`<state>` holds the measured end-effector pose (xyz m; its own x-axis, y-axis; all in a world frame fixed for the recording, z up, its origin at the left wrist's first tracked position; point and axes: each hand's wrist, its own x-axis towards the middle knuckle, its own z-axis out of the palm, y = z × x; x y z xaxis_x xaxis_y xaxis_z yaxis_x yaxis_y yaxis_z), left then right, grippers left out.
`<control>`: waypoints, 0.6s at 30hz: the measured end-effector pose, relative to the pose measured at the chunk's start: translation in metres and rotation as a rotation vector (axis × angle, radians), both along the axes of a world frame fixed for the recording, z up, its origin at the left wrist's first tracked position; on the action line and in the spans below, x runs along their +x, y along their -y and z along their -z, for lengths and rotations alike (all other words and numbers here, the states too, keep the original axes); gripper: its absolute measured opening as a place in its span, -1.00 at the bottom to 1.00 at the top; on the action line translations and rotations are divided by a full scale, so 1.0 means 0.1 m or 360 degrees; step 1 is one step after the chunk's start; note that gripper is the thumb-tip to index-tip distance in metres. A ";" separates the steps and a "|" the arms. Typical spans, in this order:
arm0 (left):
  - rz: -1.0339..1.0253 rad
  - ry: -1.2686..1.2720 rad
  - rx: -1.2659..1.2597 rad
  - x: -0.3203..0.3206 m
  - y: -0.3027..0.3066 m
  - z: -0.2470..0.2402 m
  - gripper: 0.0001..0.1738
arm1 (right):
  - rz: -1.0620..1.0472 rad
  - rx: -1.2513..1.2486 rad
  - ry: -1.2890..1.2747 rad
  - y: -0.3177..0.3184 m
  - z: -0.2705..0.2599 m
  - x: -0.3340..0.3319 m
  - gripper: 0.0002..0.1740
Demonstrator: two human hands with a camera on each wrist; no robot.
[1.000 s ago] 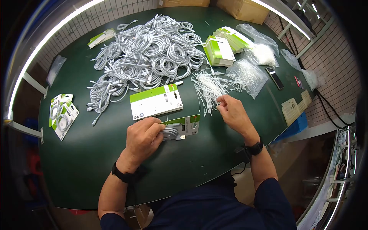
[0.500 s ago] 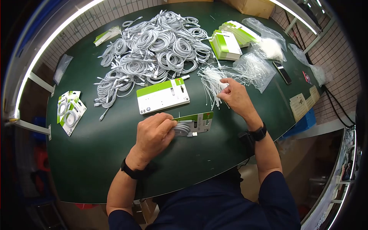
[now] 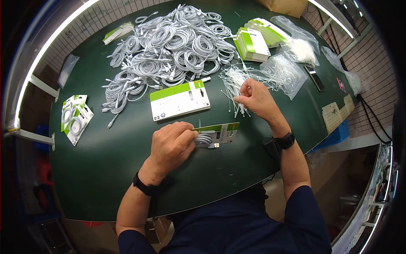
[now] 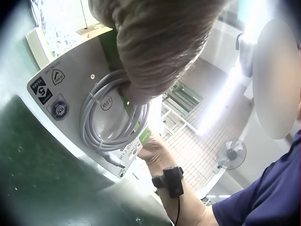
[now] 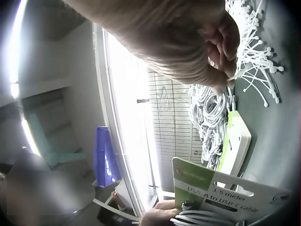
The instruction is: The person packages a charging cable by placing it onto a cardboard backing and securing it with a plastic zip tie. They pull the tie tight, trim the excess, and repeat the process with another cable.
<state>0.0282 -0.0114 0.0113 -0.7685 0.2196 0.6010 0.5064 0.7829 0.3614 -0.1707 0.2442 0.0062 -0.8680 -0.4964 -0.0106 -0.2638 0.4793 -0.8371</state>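
Note:
My left hand grips a green-and-white packaging card by its near-left end, above the table. A coiled grey USB cable lies against that card, its USB-A plug pointing right. In the left wrist view the coil sits flat on the card's printed face, with the thumb over part of it. A thin white tie end pokes up from the card's top edge. My right hand, at the near side of a loose heap of white cable ties, pinches a cable tie between thumb and fingertip.
A flat stack of cards lies beyond my left hand, before a large heap of coiled cables. Stacked cards, plastic bags of ties and a phone are at right. Carded cables lie at left.
The head view has shifted slightly. My right hand's fingers have drawn together at the near edge of the tie heap. My left hand keeps holding the card and cable.

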 end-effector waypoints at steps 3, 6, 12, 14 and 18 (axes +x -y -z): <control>-0.0004 -0.0009 -0.0015 0.00 0.01 0.01 -0.71 | -0.0025 -0.0287 0.0295 0.07 -0.11 0.05 -0.85; 0.0017 -0.0030 -0.0029 0.00 0.02 0.02 -0.71 | -0.0112 -0.0532 0.0483 0.18 -0.21 0.12 -0.88; 0.0043 -0.0097 -0.0067 -0.01 0.03 0.03 -0.71 | -0.0230 -0.0697 0.0568 0.43 -0.28 0.20 -0.81; 0.0057 -0.0132 -0.0062 -0.02 0.03 0.04 -0.72 | -0.0257 -0.0698 0.0582 0.50 -0.26 0.20 -0.78; 0.0058 -0.0142 -0.0082 -0.02 0.04 0.04 -0.72 | -0.0343 -0.0744 0.0646 0.58 -0.19 0.19 -0.76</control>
<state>0.0260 -0.0157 0.0073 -0.7033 0.2790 0.6539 0.5633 0.7798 0.2731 -0.1518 0.1866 0.0254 -0.7211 -0.6904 -0.0576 0.0678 0.0124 -0.9976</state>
